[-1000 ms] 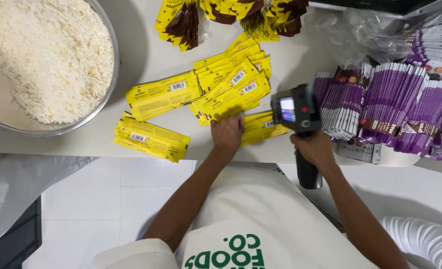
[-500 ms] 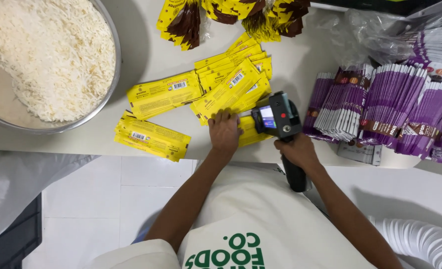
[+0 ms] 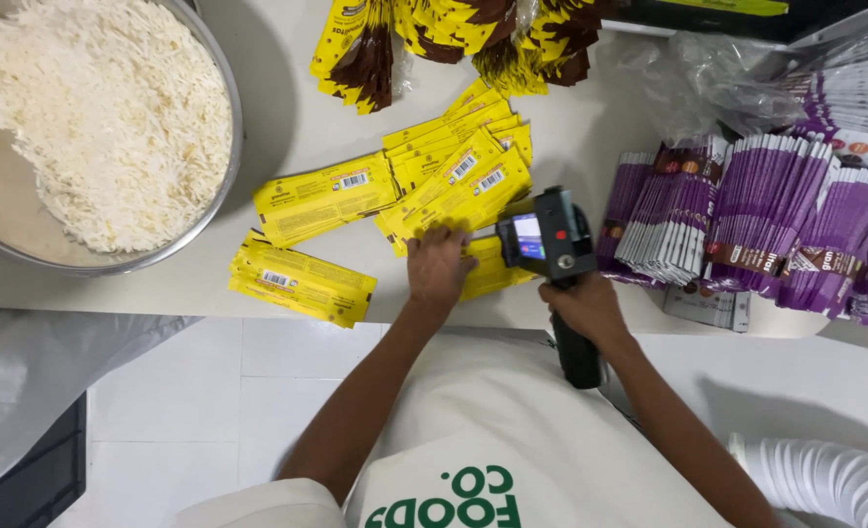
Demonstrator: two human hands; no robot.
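fingers of your left hand (image 3: 439, 266) press flat, unclenched, on flat yellow foil pouches (image 3: 463, 191); your right hand (image 3: 584, 305) clenches a black handheld device with screen (image 3: 549, 240).

Single head cam only, so no second view to compare. Looked straight down from wearer's head at white worktop (image 3: 571, 137), fairly close, own chest filling bottom edge.

- flat yellow pouches (image 3: 453, 186) fanned out mid-counter, with one small stack (image 3: 302, 281) by the front edge
- yellow-and-brown pouches (image 3: 453, 34) heaped at the back edge
- purple pouches (image 3: 756, 220) stood in rows on the right
- small lit screen (image 3: 529, 237) on the black handheld device
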